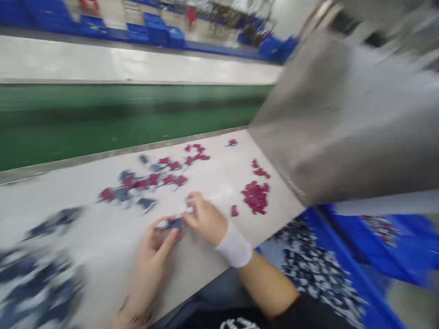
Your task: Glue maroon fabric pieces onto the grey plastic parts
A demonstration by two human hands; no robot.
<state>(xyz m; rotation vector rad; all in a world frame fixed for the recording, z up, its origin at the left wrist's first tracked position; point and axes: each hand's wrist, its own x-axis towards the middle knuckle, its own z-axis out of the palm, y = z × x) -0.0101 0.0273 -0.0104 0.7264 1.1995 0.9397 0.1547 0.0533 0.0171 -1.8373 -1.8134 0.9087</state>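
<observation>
small dark-blue fabric piece [175, 224] held between both hands above the white worktable [219, 187], its long axis running roughly side to side across the view with a slight tilt, its exact outline lost to blur. left hand [152, 256] curled and half open, just below and left of the piece, thumb and fingers closing on it from underneath. right hand [202, 218], with a white wristband [234, 244], bent down over the piece's right end, a pale tag or scrap [188, 210] showing beside its fingers. grip apparently firm on both sides, though how much cloth each hand has cannot be told through the blur. right hand slightly farther out over the table, left hand nearer the body. near table edge just beyond the right wrist, running diagonally toward a stainless steel hood [329, 119]. open table ahead of the hands, then scattered crimson fabric pieces [255, 196] and more dark-blue pieces [121, 192]. blurred heap of dark-blue and white pieces [41, 283] well left of the hands. past the near edge, a blue crate [346, 269] of patterned pieces [312, 269].
</observation>
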